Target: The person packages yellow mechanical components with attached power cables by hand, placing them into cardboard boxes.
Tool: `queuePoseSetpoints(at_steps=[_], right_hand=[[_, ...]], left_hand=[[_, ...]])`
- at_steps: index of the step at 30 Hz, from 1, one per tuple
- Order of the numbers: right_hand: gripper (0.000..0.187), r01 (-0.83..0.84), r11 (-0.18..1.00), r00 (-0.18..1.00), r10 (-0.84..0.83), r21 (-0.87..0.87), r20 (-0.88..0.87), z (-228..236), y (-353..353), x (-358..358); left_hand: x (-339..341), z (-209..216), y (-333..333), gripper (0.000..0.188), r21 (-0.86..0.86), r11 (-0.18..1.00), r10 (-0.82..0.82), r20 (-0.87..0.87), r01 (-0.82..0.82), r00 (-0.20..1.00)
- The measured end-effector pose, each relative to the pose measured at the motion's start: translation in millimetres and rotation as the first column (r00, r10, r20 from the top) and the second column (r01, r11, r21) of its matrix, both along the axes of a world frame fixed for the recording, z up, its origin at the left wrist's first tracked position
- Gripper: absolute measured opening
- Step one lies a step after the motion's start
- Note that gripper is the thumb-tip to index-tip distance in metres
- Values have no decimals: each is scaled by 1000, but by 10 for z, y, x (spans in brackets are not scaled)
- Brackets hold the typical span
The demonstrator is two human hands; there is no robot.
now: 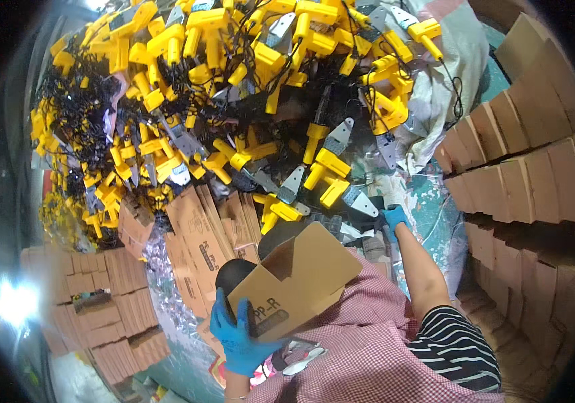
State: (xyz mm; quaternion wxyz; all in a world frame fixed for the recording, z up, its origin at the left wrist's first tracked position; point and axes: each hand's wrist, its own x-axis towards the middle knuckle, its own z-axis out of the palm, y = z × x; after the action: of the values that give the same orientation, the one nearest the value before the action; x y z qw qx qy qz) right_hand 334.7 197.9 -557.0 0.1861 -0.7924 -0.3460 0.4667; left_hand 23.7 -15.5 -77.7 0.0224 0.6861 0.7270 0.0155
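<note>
At about six o'clock in the head view, low over a lap covered in red-checked cloth (368, 349), the left hand (237, 336), in a blue glove, grips the lower corner of an open brown cardboard box (297, 282); fingers are wrapped around the box edge, thumb on the printed face, clamped on the card. The box is tilted, flaps loose, its mouth facing toward twelve o'clock. A dark rounded object (234, 275) sits just behind the box at its nine o'clock side; what it is cannot be told. The right hand (393, 218), also blue-gloved, is stretched out toward one o'clock from the box, at the near rim of a big heap of yellow-handled tools (234, 87) with grey metal plates and black cords. Its fingers curl downward close together beside a grey plate (363, 203); whether they grip anything cannot be told. The right forearm is bare, with a striped sleeve (455, 349) at four o'clock. Flattened brown cartons (200, 228) lie between heap and lap, at ten o'clock from the box. Stacked folded cartons (522, 168) stand at three o'clock, and more stacks (106, 302) at eight o'clock.
</note>
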Motion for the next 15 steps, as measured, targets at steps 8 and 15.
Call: queuePoseSetpoints(at_steps=[8, 15], right_hand=[[25, -65, 778, 991, 125, 625, -52, 1475, 269, 392], [30, 51, 787, 881, 255, 615, -400, 3865, 364, 519]], left_hand=[[-224, 41, 182, 124, -68, 994, -80, 35, 83, 996], [-276, -156, 560, 109, 75, 996, -42, -32, 44, 999]])
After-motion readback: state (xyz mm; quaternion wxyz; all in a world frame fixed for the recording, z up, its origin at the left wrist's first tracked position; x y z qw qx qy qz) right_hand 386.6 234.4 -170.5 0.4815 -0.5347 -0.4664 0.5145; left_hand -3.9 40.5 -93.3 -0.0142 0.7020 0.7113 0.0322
